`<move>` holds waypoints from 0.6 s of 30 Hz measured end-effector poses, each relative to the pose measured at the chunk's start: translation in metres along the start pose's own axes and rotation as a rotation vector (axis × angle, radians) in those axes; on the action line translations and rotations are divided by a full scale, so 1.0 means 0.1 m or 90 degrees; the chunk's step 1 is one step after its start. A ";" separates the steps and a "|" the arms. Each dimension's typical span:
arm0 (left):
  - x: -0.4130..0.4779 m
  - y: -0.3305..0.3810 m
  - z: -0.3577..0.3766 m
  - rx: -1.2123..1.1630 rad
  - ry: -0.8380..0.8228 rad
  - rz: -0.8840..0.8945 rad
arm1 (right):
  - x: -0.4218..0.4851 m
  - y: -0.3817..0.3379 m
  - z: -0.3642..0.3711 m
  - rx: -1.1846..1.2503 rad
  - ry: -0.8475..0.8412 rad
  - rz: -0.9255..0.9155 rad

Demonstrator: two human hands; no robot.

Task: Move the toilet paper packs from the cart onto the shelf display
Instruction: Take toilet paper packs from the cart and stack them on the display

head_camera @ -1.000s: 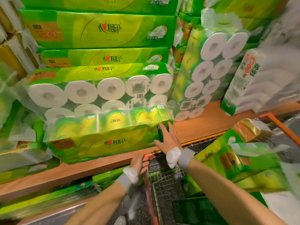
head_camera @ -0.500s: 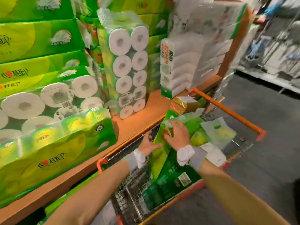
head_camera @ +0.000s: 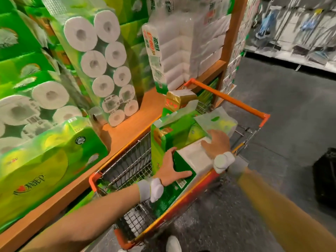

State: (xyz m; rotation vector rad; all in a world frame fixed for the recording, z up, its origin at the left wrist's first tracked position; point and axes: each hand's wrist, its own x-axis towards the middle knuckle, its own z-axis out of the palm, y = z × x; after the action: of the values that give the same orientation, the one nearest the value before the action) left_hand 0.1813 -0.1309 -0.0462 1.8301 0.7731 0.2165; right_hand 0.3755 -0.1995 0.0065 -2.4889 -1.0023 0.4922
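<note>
Both hands are on a green toilet paper pack (head_camera: 175, 136) that stands tilted inside the orange-rimmed wire cart (head_camera: 227, 99), which is parked just beside the wooden shelf (head_camera: 127, 132). The left hand (head_camera: 170, 170) grips the pack's near left edge, fingers curled over it and thumb spread across its face. The right hand (head_camera: 217, 142) lies on the pack's upper right side with fingers fairly straight.

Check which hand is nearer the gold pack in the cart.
Right. The right hand rests halfway along the cart, short of the gold pack; the left hand holds the green pack farther back, nearer the person.
</note>
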 end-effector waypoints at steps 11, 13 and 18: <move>-0.12 -0.05 0.35 0.130 0.122 -0.008 | -0.01 0.41 0.17 0.286 -0.092 0.175; -0.13 -0.03 0.37 0.128 0.131 -0.018 | -0.01 0.40 0.20 0.339 -0.073 0.189; -0.12 -0.10 0.24 0.090 0.176 0.000 | -0.10 0.24 0.20 0.379 -0.069 0.154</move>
State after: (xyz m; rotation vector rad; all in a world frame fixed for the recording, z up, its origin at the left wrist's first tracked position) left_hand 0.1803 -0.1547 -0.0623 1.9577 1.0017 0.4300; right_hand 0.3736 -0.2179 -0.0205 -2.0584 -0.4869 0.8658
